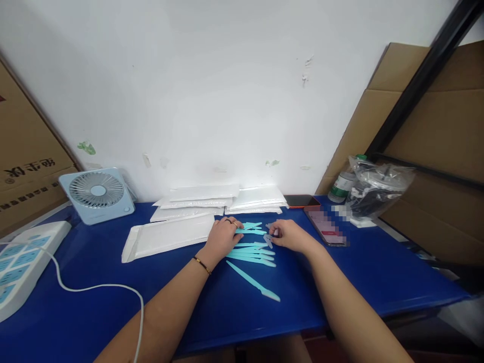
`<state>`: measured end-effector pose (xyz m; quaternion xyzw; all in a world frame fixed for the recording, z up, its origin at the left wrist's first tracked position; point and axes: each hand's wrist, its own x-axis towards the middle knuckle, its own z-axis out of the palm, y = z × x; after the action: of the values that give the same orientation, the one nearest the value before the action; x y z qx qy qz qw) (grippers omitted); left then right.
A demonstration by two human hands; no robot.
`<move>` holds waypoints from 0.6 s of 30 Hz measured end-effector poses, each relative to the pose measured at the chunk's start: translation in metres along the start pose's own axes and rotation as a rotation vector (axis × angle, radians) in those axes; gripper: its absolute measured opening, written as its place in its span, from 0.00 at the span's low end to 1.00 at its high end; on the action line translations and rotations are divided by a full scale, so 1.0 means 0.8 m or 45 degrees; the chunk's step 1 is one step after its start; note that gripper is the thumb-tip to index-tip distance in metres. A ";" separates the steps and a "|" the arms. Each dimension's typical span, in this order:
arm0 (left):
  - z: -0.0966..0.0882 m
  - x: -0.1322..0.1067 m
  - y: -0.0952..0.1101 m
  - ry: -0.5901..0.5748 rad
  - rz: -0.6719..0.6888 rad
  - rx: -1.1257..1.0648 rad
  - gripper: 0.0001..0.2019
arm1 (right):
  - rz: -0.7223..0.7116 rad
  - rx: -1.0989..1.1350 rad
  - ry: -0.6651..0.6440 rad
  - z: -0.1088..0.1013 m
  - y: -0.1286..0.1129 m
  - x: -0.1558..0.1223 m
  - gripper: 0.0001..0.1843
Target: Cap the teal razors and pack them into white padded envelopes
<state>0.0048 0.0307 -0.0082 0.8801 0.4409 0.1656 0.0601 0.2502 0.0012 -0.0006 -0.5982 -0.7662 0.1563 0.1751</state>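
Observation:
Several turquoise eyebrow razors (251,256) lie roughly side by side on the blue table. Closer to the front edge, a single razor (253,281) lies apart at a slant. My left hand (226,235) is closed around the left ends of the farther razors (252,228), its fingertips partly hiding them. At their right ends, my right hand (289,235) has its fingers bent in a pinch on a small translucent blade cap (268,240). Exactly how the cap sits against the razors is too small to tell.
White padded mailers (170,236) lie left and behind, more stacked (257,196) by the wall. Two phones (327,227) rest at right, beside a bottle (342,186) and a bagged cup (378,189). A fan (97,195) and power strip (32,262) with a white cable stand left.

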 end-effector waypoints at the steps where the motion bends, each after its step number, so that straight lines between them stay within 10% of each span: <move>1: 0.003 0.002 -0.002 0.009 -0.002 0.026 0.09 | 0.003 -0.029 -0.002 0.002 -0.001 0.001 0.05; 18: -0.006 0.004 -0.010 -0.005 -0.167 -0.095 0.07 | -0.056 0.250 0.062 -0.012 -0.010 -0.006 0.05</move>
<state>-0.0012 0.0379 -0.0047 0.8468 0.4909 0.1760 0.1045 0.2489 -0.0053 0.0110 -0.5648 -0.7557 0.2121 0.2547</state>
